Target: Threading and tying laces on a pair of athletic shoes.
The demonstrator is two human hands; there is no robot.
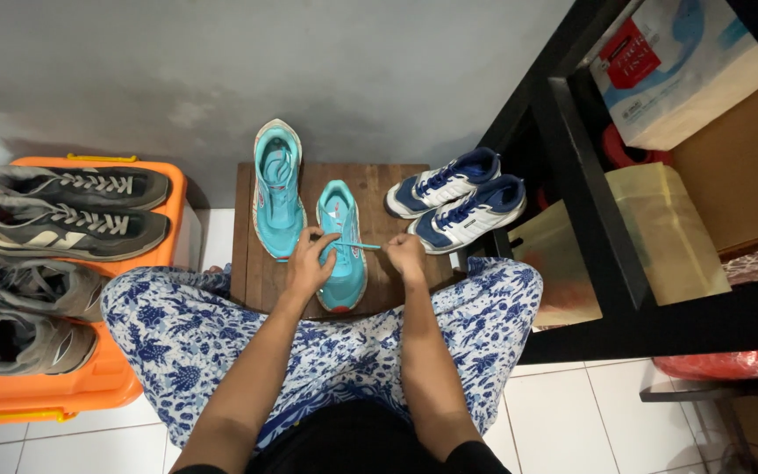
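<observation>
Two teal running shoes stand on a small dark wooden stool (247,263) between my knees. The far teal shoe (277,189) lies untouched at the stool's left. My left hand (311,261) rests on the near teal shoe (342,263), fingers pinched at its laces. My right hand (406,256) sits just right of that shoe, pinching a teal lace (363,247) pulled taut sideways. My legs in blue-and-white floral trousers flank the stool.
A blue-and-white pair of sneakers (456,200) sits at the stool's right edge. An orange plastic box (63,391) at left carries several grey sneakers (72,215). A black shelf (589,202) with paper bags and boxes stands at right. White floor tiles lie below.
</observation>
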